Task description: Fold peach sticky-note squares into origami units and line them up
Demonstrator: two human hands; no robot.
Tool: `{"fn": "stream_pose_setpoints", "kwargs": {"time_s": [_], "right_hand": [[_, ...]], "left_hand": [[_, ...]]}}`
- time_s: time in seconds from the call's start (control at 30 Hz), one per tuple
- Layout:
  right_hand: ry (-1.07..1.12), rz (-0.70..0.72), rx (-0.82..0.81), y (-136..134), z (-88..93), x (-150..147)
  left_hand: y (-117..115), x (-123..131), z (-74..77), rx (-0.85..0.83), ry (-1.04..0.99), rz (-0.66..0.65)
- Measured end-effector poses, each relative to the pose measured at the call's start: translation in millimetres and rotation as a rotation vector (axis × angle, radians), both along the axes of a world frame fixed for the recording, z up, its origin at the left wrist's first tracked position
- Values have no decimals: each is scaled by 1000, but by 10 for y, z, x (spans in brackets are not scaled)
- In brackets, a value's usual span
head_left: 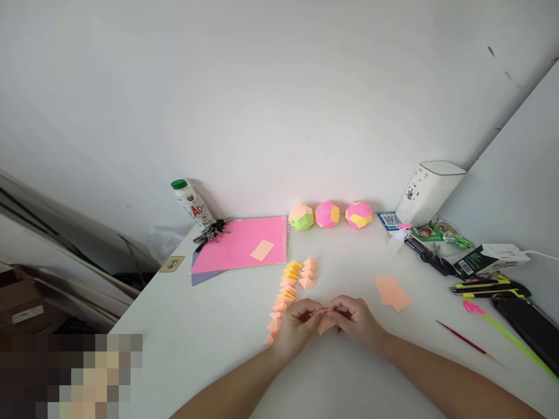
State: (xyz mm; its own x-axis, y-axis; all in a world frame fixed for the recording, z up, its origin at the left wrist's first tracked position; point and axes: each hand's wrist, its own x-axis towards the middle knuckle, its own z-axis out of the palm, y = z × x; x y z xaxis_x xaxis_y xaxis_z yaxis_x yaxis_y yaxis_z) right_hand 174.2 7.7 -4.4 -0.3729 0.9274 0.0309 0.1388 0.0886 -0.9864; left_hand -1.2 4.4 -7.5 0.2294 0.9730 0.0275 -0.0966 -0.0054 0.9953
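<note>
An orange piece of paper is pinched between both hands above the table, its lower part hanging below the fingers. My left hand closes on its left edge, and my right hand grips the right side. Behind and left of my left hand runs a row of folded paper pieces in orange and yellow. A shorter stack of folded orange pieces lies alongside it. To the right of my right hand are flat orange paper sheets, overlapping.
Three paper balls stand by the wall. A pink sheet bears keys and a small orange paper; a bottle stands behind. On the right lie a paintbrush, a cutter, a box and a white container.
</note>
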Motion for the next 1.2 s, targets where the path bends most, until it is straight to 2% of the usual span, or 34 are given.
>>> {"fn": "stream_pose_setpoints", "kwargs": {"time_s": [0.3, 0.67, 0.9, 1.2], "right_hand": [[-57, -18, 30, -10, 23, -13], [-11, -13, -1, -11, 15, -12], [-21, -6, 3, -8, 30, -9], [-141, -9, 142, -31, 46, -12]], "left_hand": [[4, 1, 1, 48, 32, 3], [7, -5, 23, -8, -62, -11], [17, -18, -9, 26, -94, -23], [-3, -3, 27, 133, 33, -32]]}}
